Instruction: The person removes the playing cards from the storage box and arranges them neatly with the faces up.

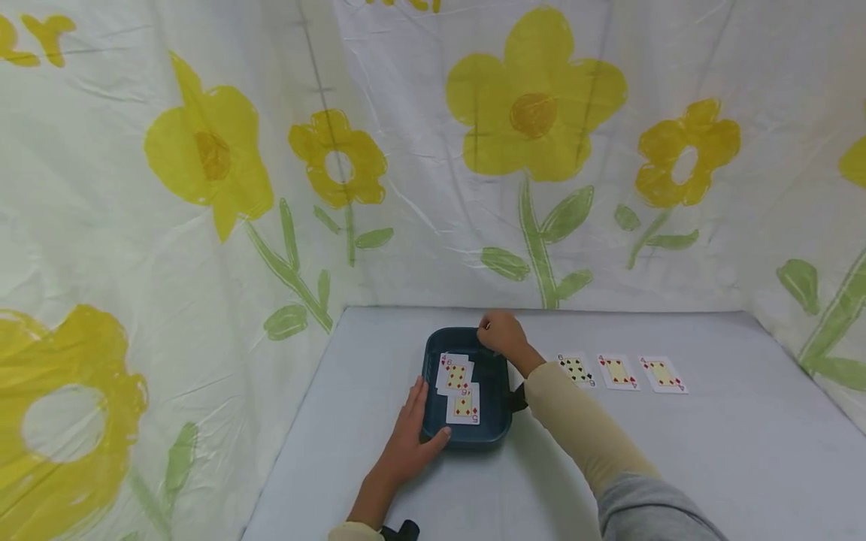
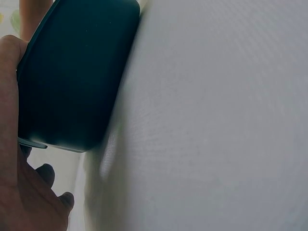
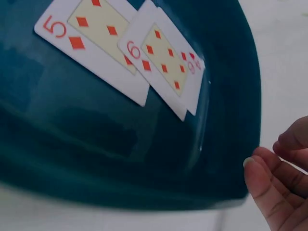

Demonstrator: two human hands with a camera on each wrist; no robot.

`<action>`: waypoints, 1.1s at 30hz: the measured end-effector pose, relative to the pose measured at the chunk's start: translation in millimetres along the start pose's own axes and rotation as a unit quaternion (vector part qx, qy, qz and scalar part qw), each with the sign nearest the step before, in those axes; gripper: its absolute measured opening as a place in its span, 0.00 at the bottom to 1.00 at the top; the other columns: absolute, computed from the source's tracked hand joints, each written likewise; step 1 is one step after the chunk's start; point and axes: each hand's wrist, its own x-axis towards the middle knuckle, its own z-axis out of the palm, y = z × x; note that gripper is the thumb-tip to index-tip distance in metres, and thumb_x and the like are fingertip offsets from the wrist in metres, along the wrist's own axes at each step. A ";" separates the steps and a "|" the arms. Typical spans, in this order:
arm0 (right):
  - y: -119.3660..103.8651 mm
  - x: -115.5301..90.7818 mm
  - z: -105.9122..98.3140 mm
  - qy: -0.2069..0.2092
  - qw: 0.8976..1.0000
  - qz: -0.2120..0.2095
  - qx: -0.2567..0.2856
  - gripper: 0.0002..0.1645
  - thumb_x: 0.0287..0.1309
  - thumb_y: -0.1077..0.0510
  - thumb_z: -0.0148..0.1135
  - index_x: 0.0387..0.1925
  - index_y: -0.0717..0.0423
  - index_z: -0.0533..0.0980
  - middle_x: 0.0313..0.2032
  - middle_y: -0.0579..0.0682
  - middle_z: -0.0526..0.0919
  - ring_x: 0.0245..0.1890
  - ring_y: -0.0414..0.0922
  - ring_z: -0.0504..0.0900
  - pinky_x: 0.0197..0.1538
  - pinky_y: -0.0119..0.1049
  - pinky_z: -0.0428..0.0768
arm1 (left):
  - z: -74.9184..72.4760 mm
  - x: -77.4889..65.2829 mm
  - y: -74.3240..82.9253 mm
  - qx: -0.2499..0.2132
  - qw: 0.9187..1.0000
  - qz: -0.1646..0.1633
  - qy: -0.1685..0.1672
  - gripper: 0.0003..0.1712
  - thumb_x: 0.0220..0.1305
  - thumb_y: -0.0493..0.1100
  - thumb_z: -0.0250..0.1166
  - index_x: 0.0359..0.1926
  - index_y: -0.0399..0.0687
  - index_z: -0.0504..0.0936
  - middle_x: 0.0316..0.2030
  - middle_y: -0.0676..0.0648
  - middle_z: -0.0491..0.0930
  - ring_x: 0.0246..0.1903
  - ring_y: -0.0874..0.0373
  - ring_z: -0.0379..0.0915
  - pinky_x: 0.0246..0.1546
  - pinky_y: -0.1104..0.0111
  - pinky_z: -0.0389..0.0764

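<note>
"White sheeting (image 1: pixel 413 255) painted with yellow flowers hangs behind a pale, smooth bench (image 1: pixel 325 451). What does the head view show there?"

"Near the middle, a deep, glossy dark teal tray (image 1: pixel 492 406) with rounded corners. It holds a white five of diamonds card (image 1: pixel 463 412) and, overlapping it, a white six of diamonds card (image 1: pixel 456 377). Right of the tray, apart from it, lie a black-pipped six card (image 1: pixel 575 370) and two red-pipped cards (image 1: pixel 618 373) in a row."

"And the hands?"

"Left hand (image 1: pixel 409 439): fingers laid fairly straight along the tray's left wall, thumb at the near rim. Right hand (image 1: pixel 502 334): curled at the far right corner, its arm in a cream sleeve (image 1: pixel 585 421)."

"Does the left wrist view agree?"

"Yes. The tray's outer wall fills the upper left beside the bench, with the left thumb along the rim and the other fingertips pointing down. That grip is loose, more resting than clenched."

"Finally, the right wrist?"

"Thumb and bent fingers meet at the tray's corner; that grip looks pinched on the rim. Inside, a third white card (image 3: pixel 193 100) peeks from under the six of diamonds."
</note>
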 end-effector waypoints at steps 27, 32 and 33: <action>-19.4 -6.2 54.2 -0.054 0.998 0.011 -0.032 0.16 0.60 0.53 0.69 0.41 0.63 0.80 0.36 0.55 0.83 0.33 0.48 0.80 0.42 0.46 0.81 | -0.6 -0.2 -3.1 -0.006 1.000 0.000 -0.003 0.51 0.68 0.57 0.62 0.81 0.50 0.46 0.79 0.56 0.37 0.77 0.54 0.35 0.71 0.44 0.47; -16.5 -5.0 60.2 -0.078 0.995 0.030 -0.050 0.27 0.57 0.48 0.73 0.47 0.67 0.80 0.40 0.58 0.83 0.38 0.51 0.81 0.46 0.48 0.81 | -1.2 0.4 -2.7 -0.003 1.000 0.003 -0.005 0.51 0.68 0.58 0.62 0.81 0.50 0.45 0.79 0.56 0.37 0.77 0.54 0.35 0.71 0.44 0.47; -15.8 -5.0 61.6 -0.085 0.994 0.034 -0.055 0.29 0.56 0.47 0.74 0.48 0.67 0.79 0.41 0.59 0.83 0.40 0.53 0.80 0.49 0.50 0.80 | -1.3 0.6 -2.6 -0.003 1.000 0.004 -0.005 0.51 0.68 0.58 0.62 0.81 0.50 0.45 0.80 0.55 0.37 0.77 0.54 0.36 0.71 0.44 0.47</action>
